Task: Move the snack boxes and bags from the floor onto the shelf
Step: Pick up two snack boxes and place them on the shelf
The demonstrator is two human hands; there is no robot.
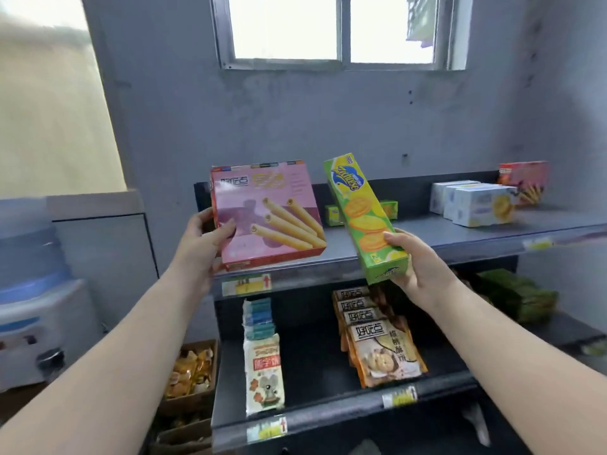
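- While I watch through the head camera, my left hand (205, 233) grips the pink wafer-roll box (267, 213) by its left edge, fingers (226, 229) curled over the front, tilted above the front left corner of the top shelf (460, 236).
- My right hand (415, 262) holds the green sandwich-biscuit box (364, 218) at its lower end, thumb on its face; the box slants up over the shelf's front edge.
- Small green boxes (335, 214) sit behind it at the shelf's back.
- White boxes (476, 205) stand near the right end of the top shelf.
- Orange biscuit bags (381, 343) and a white cracker pack (264, 372) line the lower shelf (328, 418).
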